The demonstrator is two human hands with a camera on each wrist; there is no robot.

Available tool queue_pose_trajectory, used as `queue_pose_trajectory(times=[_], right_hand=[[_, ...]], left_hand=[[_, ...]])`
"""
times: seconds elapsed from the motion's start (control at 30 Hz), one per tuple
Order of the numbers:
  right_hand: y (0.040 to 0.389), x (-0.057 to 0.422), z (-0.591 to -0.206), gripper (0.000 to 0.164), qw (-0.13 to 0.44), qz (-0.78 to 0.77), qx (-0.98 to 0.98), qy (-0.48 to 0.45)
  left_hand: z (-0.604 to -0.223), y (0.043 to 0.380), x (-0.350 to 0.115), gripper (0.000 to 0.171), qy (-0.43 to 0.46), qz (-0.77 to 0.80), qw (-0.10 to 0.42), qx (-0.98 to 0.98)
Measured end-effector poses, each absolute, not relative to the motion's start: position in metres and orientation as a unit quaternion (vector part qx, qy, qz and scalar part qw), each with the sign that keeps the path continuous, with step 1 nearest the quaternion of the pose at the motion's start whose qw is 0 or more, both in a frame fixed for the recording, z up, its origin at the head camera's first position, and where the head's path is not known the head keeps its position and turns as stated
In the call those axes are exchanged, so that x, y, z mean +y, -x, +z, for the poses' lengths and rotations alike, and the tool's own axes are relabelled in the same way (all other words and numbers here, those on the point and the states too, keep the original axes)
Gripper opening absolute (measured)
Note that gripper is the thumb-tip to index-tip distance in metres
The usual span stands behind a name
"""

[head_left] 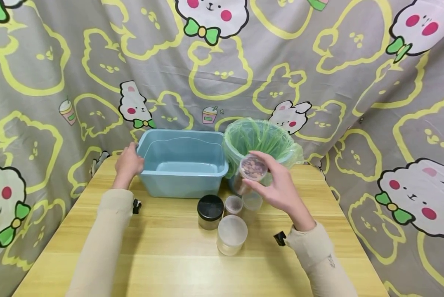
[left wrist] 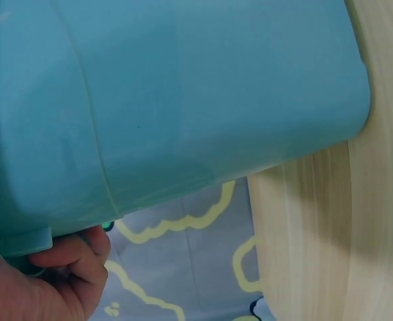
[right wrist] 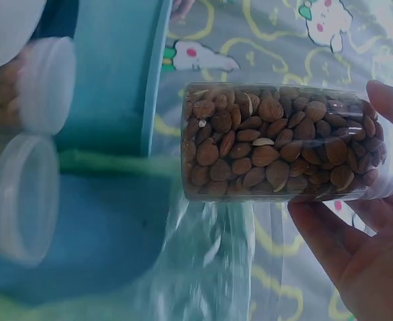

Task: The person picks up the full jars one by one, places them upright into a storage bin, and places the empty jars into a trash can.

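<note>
My left hand (head_left: 129, 161) grips the left end of a rectangular blue plastic basin (head_left: 181, 185). In the left wrist view, its fingers (left wrist: 82, 259) curl under the basin's rim. My right hand (head_left: 279, 187) holds a clear plastic jar of almonds (right wrist: 276, 144) near its translucent lid, thumb on one side and fingers on the other. In the head view this jar is raised in front of the bin, lid toward the camera. Below and left of it stand a black-lidded jar (head_left: 211, 207), a small jar (head_left: 233, 204), another clear-lidded jar (head_left: 252, 201) and a wider jar (head_left: 232, 232) with a frosted lid.
A blue bin lined with a green plastic bag (head_left: 259, 136) stands against the basin's right side. Behind the wooden table (head_left: 170, 255) hangs a grey patterned curtain (head_left: 222, 78), which also runs along both sides.
</note>
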State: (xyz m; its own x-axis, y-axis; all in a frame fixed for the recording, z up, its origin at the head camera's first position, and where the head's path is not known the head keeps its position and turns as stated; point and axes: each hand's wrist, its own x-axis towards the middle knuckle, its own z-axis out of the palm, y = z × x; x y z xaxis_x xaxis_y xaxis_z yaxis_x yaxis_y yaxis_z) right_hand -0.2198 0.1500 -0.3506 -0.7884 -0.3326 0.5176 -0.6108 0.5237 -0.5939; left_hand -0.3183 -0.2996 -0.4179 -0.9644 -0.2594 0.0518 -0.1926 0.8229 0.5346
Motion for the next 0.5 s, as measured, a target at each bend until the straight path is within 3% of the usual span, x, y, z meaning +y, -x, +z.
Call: queue_pose_trajectory(times=[0.5], right_hand=[[0.287, 0.053, -0.333, 0.067, 0.138, 0.447, -0.838, -0.283]], left_hand=[[-0.415, 0.321, -0.297, 0.065, -0.134, -0.248, 0.049, -0.958]])
